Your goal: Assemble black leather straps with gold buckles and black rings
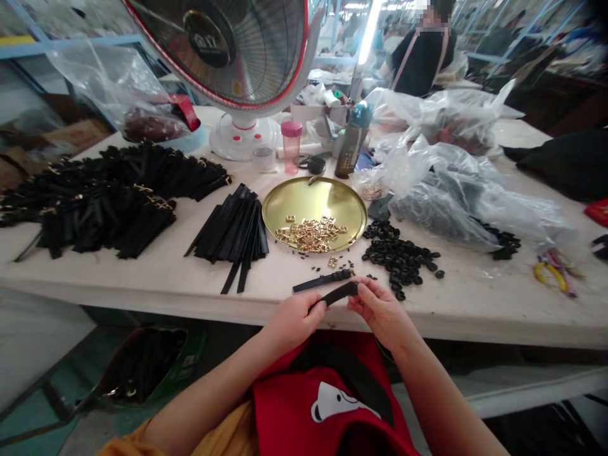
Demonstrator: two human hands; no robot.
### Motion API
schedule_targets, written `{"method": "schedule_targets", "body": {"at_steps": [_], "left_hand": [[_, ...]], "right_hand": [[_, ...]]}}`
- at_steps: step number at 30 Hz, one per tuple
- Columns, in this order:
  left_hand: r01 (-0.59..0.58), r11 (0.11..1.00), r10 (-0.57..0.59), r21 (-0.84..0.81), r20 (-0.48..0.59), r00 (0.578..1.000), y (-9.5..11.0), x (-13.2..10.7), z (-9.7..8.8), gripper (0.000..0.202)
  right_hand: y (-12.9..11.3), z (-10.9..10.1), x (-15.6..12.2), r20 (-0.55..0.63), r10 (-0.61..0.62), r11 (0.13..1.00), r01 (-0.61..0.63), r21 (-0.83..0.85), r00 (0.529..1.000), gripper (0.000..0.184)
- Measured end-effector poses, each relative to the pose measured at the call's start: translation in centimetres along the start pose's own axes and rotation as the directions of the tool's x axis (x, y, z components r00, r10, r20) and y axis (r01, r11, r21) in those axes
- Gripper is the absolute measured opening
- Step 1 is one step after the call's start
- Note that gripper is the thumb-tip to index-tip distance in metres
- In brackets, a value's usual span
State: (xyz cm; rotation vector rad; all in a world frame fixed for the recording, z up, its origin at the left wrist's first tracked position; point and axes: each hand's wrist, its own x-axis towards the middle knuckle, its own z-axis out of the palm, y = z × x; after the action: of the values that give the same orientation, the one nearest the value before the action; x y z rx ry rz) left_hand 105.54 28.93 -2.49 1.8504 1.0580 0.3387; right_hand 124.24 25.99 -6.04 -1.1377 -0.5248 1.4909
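Between my hands, at the table's front edge, is a black strap [339, 294]. My left hand [300, 316] is closed around its left end, and the fingers of my right hand [375, 307] pinch its right end. Just beyond lies another black strap [320, 280] with a gold buckle at its right end. A round gold tray [285, 199] holds a heap of gold buckles [316, 234]. To its left, flat black straps [232, 228] lie in a fanned stack. Right of the tray spreads a pile of small black loops [396, 253].
Bundled black straps with gold buckles [104, 209] cover the table's left. Behind the tray stand a heater-like fan [247, 136], a pink cup [291, 149] and a dark bottle [350, 145]. Plastic bags [441, 190] and yellow-handled pliers [553, 275] lie to the right. A person [420, 57] is in the background.
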Motion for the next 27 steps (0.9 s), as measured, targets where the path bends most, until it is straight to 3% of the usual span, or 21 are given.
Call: {"method": "schedule_targets", "body": {"at_steps": [3,11,15,19,23,27], "left_hand": [[0.035,0.999,-0.036,0.010,0.060,0.998,-0.3,0.0,0.5,0.029],[0.011,1.000,-0.011,0.002,0.013,1.000,-0.5,-0.1,0.3,0.029],[0.005,0.995,-0.012,0.101,0.062,0.998,-1.0,-0.1,0.1,0.030],[-0.033,0.986,0.016,0.165,0.105,0.994,-1.2,0.1,-0.4,0.031],[-0.073,0.989,0.047,0.129,0.196,0.980,-1.0,0.3,-1.2,0.029],[-0.105,0.992,0.089,0.073,0.190,0.978,-1.1,0.3,-1.8,0.028]], "right_hand": [[0.2,0.0,-0.2,-0.018,-0.023,1.000,0.023,-0.012,1.000,0.023],[0.6,-0.3,0.0,-0.027,-0.016,1.000,0.016,-0.009,0.999,0.024],[1.0,-0.3,-0.2,-0.047,-0.059,0.978,0.049,-0.205,0.997,0.026],[0.6,-0.2,-0.4,0.012,-0.102,0.897,0.097,-0.431,0.995,0.029],[0.2,-0.1,-0.1,0.043,-0.075,0.885,0.087,-0.457,0.996,0.030],[0.7,0.0,0.1,0.036,-0.018,0.898,0.032,-0.438,0.999,0.031]]}}
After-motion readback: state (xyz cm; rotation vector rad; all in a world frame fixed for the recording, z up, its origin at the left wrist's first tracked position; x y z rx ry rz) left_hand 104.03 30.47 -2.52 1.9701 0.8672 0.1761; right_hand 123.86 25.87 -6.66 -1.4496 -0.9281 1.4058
